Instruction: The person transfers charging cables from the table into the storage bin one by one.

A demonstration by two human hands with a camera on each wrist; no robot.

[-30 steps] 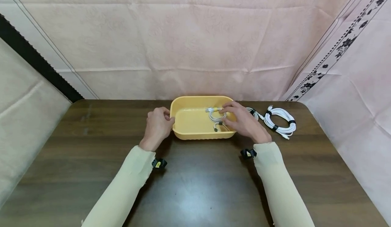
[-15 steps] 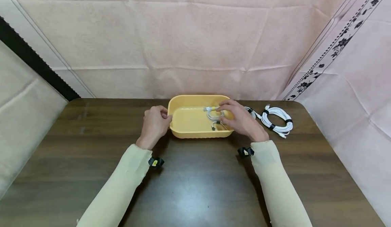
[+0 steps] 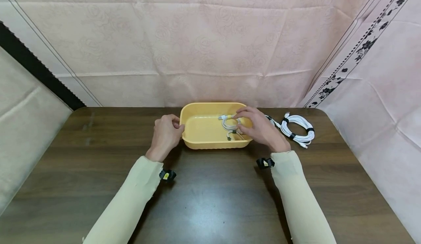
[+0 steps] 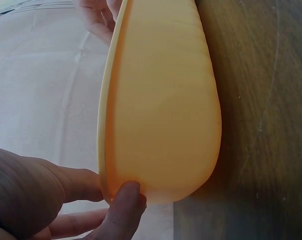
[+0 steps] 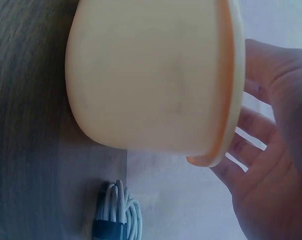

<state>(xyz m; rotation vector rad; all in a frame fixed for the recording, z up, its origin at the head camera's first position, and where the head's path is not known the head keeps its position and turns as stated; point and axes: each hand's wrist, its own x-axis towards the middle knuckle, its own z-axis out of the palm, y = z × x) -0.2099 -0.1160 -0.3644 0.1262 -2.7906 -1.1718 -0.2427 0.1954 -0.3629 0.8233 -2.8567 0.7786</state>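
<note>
Left hand (image 3: 166,134): thumb and fingers pinch the rim at the left end of the tray (image 3: 201,127).
Right hand (image 3: 259,129): loosely open, fingers parted over the tray's right end beside the thin cable (image 3: 229,128); contact unclear.
Tray: smooth yellow, round-cornered, on the wood-grain surface (image 3: 204,193).
Thin cable: pale, coiled inside the tray.
Thick cable (image 3: 298,119): white, black-banded loop, right of the tray.

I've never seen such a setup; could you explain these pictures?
No machine here: two bare human hands. The wide picture comes from a head-worn camera; the others, from a camera on each wrist. On the wooden table stands a yellow tray holding a coiled white cable; to its right lie a tied cable coil and another coil, partly hidden in the head view. The left hand pinches the tray's left end; the right hand reaches over its right end; whether it grips the cable is unclear.
</note>
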